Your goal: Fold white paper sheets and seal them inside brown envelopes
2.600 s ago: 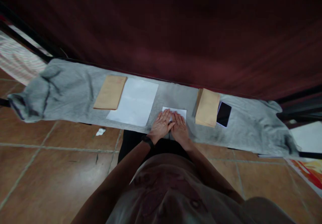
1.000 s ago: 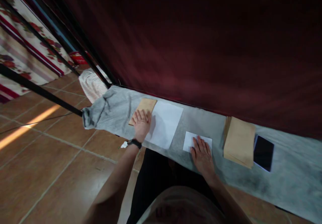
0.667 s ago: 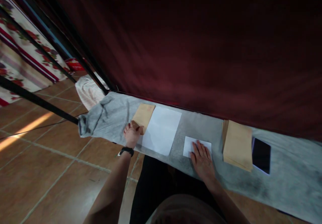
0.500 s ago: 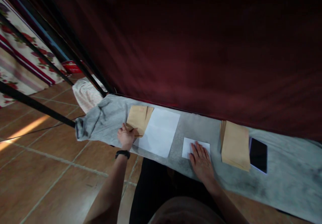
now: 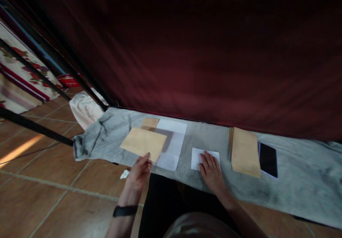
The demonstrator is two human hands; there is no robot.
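While a black wristband (image 5: 125, 211) circles the wrist, the left hand (image 5: 140, 172) has its grip clenched on a kraft envelope (image 5: 143, 142), thumb on top at the near edge. Envelope is raised above the cloth-covered worktop (image 5: 301, 181); shadow falls on the large white sheet (image 5: 175, 143). Right hand (image 5: 212, 174) lies flat on a small white paper (image 5: 196, 159), grip released. Right of that: stack of kraft envelopes (image 5: 245, 152), smartphone (image 5: 268, 160) just beside. Farther back, another kraft envelope (image 5: 150, 123), partly hidden by the held one, lies next to the sheet. Beyond the worktop: maroon curtain (image 5: 192, 63).
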